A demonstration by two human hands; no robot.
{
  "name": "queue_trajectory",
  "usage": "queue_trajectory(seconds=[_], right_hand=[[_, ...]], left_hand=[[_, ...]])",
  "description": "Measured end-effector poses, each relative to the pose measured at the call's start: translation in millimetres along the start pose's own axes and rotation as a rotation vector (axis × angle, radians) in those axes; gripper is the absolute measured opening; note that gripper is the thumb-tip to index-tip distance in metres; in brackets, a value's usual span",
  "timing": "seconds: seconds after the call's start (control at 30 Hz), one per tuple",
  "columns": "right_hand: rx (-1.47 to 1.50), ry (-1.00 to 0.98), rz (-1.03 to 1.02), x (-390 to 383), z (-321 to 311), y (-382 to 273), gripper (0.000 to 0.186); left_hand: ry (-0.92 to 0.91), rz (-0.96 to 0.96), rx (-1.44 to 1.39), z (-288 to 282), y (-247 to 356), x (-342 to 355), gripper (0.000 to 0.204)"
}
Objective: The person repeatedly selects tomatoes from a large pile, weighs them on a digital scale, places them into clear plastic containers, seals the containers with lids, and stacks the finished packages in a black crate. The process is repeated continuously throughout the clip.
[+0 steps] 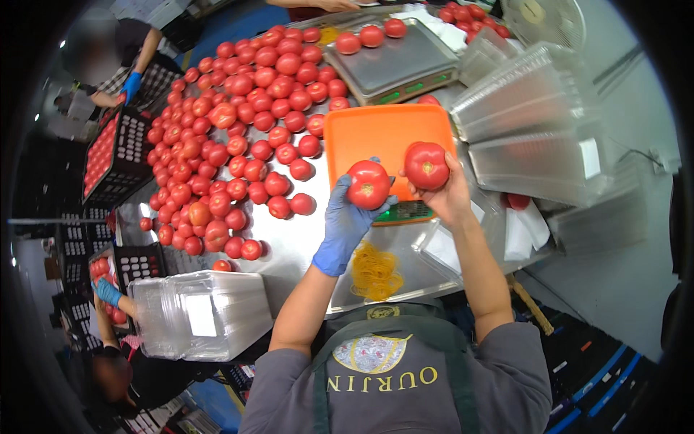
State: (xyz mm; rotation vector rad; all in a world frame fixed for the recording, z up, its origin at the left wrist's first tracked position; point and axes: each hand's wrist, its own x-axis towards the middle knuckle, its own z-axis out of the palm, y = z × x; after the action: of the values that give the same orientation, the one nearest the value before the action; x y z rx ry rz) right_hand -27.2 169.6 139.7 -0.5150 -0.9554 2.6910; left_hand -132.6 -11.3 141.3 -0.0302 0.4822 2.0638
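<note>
My left hand (350,217), in a blue glove, is closed round a large red tomato (368,185). Bare and to its right, my right hand (451,192) grips a second red tomato (426,166). Both tomatoes are held side by side above an orange tray (361,134), which sits on a scale with a lit green display (406,211). A wide heap of loose red tomatoes (246,108) covers the steel table to the left. Between my forearms lies a pile of yellow rubber bands (376,271).
Stacked clear plastic boxes stand at the right (520,101) and the near left (202,315). Behind the tray, a second scale (394,61) bears three tomatoes. A fan (546,18) is at the far right. Co-workers stand left beside black crates (134,145); another person's arm shows at the far edge.
</note>
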Motion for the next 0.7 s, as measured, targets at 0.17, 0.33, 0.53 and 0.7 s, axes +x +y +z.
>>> queue_trajectory(seconds=[0.17, 0.33, 0.53, 0.7], right_hand=[[0.255, -0.092, -0.009, -50.5, -9.6, -3.3, 0.060], [0.198, -0.006, -0.072, -111.0, -51.6, -1.6, 0.066], [-0.140, 0.431, -0.076, -187.8, -108.2, 31.7, 0.048], [-1.320, 0.615, -0.120, -196.5, -114.6, 46.8, 0.051]], left_hand=[[0.023, -0.086, 0.057, 19.7, -30.2, -1.1, 0.062], [-0.030, -0.258, -0.053, 21.1, -58.3, 0.9, 0.072], [0.014, -0.337, 0.131, 39.1, -102.1, 4.6, 0.074], [-0.148, -0.308, 0.711, 14.4, -132.9, 2.3, 0.069]])
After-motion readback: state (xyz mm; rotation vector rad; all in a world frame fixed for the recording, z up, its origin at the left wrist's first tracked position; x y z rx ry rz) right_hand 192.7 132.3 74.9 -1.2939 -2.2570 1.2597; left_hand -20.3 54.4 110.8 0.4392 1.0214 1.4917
